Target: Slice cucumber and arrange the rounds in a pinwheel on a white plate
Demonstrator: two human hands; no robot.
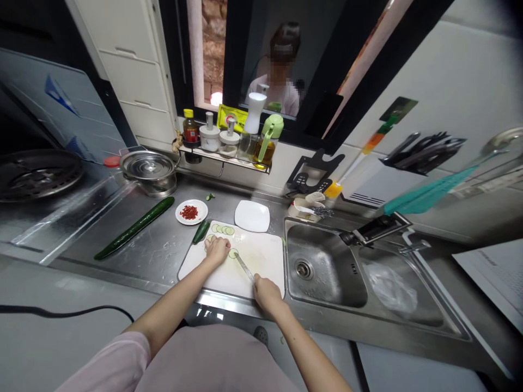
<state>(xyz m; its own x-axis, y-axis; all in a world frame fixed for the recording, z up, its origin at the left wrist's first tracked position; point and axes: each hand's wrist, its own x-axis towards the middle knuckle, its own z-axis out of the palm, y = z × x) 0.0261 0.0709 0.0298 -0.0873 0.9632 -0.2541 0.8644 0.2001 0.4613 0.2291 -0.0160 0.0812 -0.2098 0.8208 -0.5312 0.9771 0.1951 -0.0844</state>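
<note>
In my right hand point(267, 294) is the handle of a knife point(245, 268), its blade pointing up and left across the white cutting board point(261, 256). The tip touches or lies just over a cucumber slice point(232, 253). My left hand point(218, 251) rests low over the board's left part, fingers curled in; whatever lies beneath them is hidden. A slice edge peeks out by its knuckles. Above it several cucumber slices point(223, 230) overlap in a row along the board's far edge. A short cucumber piece point(201, 232) lies at the board's upper left corner.
A long cucumber point(137, 227) lies left on the steel counter. Behind the board are a plate of red chopped pieces point(192, 212) and a white square plate point(252, 216). The sink point(327, 267) borders the board's right. A lidded pot point(151, 169) and a condiment shelf point(224, 157) stand behind.
</note>
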